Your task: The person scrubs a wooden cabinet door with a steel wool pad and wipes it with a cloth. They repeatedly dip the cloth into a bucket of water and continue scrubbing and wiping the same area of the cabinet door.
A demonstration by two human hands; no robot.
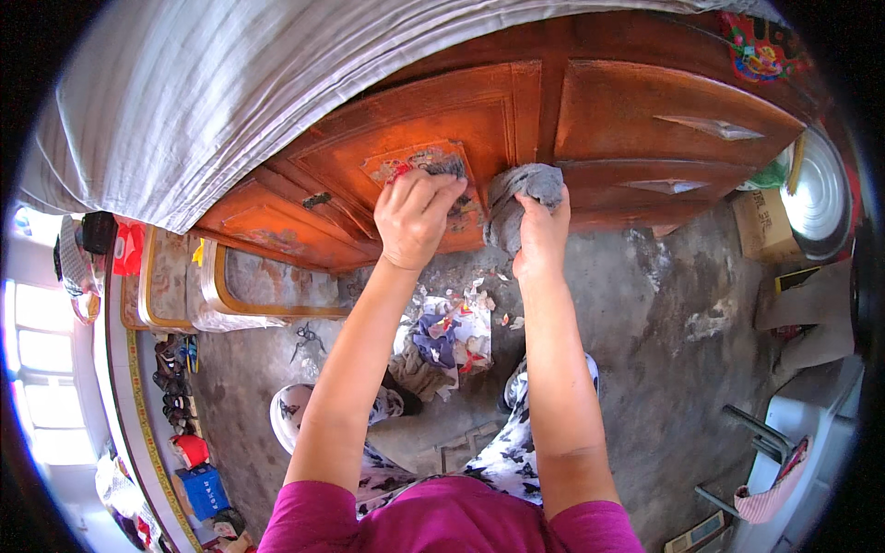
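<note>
My left hand point(412, 219) is closed in a pinch against the door of a reddish-brown wooden cabinet point(502, 101). Its fingertips meet a worn, partly peeled picture panel point(376, 168) on that door. A bit of red shows at the fingers, and a dark grey patch lies beside the thumb; what the pinch holds, if anything, I cannot make out. Bunched in my right hand point(544, 230) is a grey cloth point(510, 207), held close to the cabinet front, right of the panel. Below, torn paper scraps point(475, 323) and a bluish cloth point(433, 341) lie on the floor between my feet.
A pale sheet point(184, 101) drapes over the cabinet's top left. Drawers with metal handles point(710, 127) are at right. Framed panels point(267, 286) lean at left, near shoes point(171, 378) along the wall. A cardboard box point(765, 226) and a light-blue chair point(802, 424) stand at right.
</note>
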